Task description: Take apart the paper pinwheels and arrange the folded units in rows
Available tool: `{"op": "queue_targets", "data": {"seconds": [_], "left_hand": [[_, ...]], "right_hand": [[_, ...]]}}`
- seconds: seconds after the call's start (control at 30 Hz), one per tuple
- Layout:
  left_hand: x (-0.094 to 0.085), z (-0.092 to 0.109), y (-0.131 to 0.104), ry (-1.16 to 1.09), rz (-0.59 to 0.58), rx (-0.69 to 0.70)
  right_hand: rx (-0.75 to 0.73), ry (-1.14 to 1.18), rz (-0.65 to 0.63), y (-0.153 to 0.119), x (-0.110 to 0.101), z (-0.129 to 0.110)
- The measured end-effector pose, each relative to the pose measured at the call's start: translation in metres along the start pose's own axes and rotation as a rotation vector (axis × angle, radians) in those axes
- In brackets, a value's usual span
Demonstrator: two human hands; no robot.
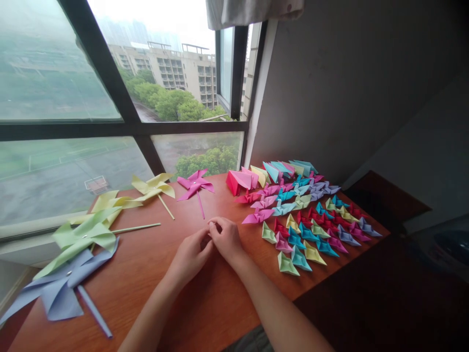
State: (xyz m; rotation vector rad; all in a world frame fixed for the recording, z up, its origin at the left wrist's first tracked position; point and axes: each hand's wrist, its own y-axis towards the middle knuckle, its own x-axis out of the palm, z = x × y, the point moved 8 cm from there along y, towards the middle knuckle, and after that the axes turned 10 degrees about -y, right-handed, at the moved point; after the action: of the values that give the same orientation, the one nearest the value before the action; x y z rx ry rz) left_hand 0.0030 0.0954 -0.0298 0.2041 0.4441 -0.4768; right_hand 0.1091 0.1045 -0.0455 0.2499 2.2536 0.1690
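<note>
My left hand [193,253] and my right hand [226,238] meet over the middle of the brown table, fingertips touching. Both have their fingers curled and pressed together; anything between them is hidden or too small to make out. Just beyond them lies a pink paper pinwheel [195,184] on a pink stick. To its left are a yellow pinwheel [153,187], a green pinwheel [86,237] and a blue-violet pinwheel [68,281]. Right of my hands, several folded paper boats [287,264] stand in rows, nearest my right hand.
Behind the boats are rows of folded paper birds [258,215] and paper planes [244,180]. A dark-framed window [139,128] borders the table [146,278] at the back and left. A grey wall [311,98] rises at the right, with a cloth [252,12] hanging above.
</note>
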Motion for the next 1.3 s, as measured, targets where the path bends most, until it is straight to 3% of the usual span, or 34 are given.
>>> {"op": "queue_targets", "data": {"seconds": [0.2,0.3,0.53,0.87,1.3], "left_hand": [[-0.063,-0.036,-0.014,0.247,0.298,-0.196],[-0.079,-0.049,-0.014,0.258,0.352,-0.234],[-0.073,-0.054,-0.01,0.269,0.294,-0.229],[-0.07,-0.054,-0.011,0.318,0.263,-0.235],[-0.064,-0.045,-0.011,0.375,0.229,-0.204]], "right_hand": [[0.102,-0.229,-0.092,0.024,0.013,-0.006],[0.143,-0.363,-0.131,0.043,0.022,-0.014],[0.119,-0.484,-0.164,0.061,0.035,-0.024],[0.176,-0.56,-0.148,0.053,0.017,0.001],[0.179,-0.594,-0.115,0.053,0.018,0.006]]}}
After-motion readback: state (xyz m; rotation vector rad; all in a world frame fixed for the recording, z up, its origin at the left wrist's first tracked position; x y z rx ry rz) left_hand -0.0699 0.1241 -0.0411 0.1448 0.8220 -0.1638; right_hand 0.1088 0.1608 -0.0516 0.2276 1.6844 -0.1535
